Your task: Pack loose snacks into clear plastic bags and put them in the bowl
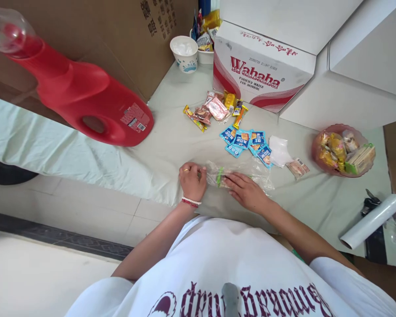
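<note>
A clear plastic bag [260,172] lies across the table in front of me, with a green-edged item [220,177] inside or under it that I cannot make out fully. At the bag's left end, my left hand [193,181] has its fingers curled closed and seems to pinch the film. My right hand [246,190] rests palm down on the bag, fingers stretched out and covering part of the item. Just beyond the bag lie several blue snack packets [242,139]. A white piece of paper or film [279,151] and a small clear-wrapped snack [297,168] are to their right.
Wrapped snacks [218,108] sit before a Wahaha carton [260,72]. A pink bowl of snacks [317,152] stands right, near a film roll [372,221]. Left is a large red bottle [89,103]; paper cups [187,61] stand at the back.
</note>
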{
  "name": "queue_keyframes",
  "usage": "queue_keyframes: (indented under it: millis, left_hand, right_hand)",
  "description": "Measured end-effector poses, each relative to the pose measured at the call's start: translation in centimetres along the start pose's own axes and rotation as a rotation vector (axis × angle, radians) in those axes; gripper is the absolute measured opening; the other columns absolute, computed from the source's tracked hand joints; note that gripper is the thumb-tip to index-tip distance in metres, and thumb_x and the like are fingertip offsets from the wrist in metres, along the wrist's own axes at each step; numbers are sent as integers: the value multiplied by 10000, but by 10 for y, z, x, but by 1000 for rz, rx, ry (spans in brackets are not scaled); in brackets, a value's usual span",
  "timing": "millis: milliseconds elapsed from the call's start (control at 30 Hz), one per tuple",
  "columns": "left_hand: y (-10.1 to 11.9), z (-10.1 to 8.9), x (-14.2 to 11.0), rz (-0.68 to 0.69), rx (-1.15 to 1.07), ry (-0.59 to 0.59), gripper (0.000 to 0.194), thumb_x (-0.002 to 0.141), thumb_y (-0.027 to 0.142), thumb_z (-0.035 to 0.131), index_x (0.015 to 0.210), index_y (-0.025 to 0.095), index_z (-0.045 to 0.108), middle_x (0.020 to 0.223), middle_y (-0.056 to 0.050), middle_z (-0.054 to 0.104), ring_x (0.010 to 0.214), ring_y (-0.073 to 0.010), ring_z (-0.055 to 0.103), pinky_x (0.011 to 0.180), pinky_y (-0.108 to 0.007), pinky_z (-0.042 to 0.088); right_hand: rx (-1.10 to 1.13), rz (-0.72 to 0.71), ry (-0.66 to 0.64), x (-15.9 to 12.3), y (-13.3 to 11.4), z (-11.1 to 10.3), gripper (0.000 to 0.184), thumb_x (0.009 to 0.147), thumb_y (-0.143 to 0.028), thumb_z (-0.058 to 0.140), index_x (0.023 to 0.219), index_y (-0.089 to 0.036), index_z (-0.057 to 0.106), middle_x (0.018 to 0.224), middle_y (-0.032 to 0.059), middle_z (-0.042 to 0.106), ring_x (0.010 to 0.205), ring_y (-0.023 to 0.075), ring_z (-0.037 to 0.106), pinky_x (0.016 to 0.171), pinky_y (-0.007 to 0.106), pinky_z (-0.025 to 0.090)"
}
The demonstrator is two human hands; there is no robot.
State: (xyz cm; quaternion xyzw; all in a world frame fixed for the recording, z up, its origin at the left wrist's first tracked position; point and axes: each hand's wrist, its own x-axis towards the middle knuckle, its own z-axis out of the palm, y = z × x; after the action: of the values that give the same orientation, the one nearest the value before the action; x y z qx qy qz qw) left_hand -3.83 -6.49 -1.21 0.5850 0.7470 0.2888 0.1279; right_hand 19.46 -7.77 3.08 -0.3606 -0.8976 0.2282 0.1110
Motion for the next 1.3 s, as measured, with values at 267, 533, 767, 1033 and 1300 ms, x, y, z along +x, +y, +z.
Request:
queue_keyframes:
  millis: [267,533,767,1033,1300]
  left_hand:
    - [6,-31,-52,529,61,-184,290,951,312,482,1128,319,713,1126,-80,722,1133,-301,599,997,-527,365]
    - [35,-1,-31,632,240,-292,430,972,176,466,1355,256,644,1410,-80,659,1033,-248,626,798,-437,379]
    - [30,-2,-34,663,222,-250,366,982,194,504,1297,265,678,1370,-53,688,1012,-261,611,803,-439,367]
    - [39,-2,-28,610,173,-261,291,977,209,510,1167,275,721,1469,-42,612,1210,-297,552,879,-461,377]
    - [33,1,-21,386,-32,-269,216,910,210,577,833,259,773,1289,-87,668,1114,-307,535,883,-487,421]
  right_hand:
    - [124,9,85,8,9,9,447,1041,-287,443,1470,-199,530,1483,146,548,1410,303,444,1172,571,408]
    - [89,288,296,27,45,-8,501,969,-175,444,1468,-196,488,1466,172,496,1318,287,515,1064,479,486]
    - [-85,521,-24,78,72,-26,555,841,-230,683,1378,-124,591,1029,133,713,1064,324,567,945,423,441]
    - [53,202,-26,82,72,-55,110,879,-205,599,924,-167,691,980,78,709,958,223,602,911,335,373]
    - [-126,140,-182,38,5,-34,302,1029,-256,454,1241,-226,666,972,63,623,764,171,564,645,257,343]
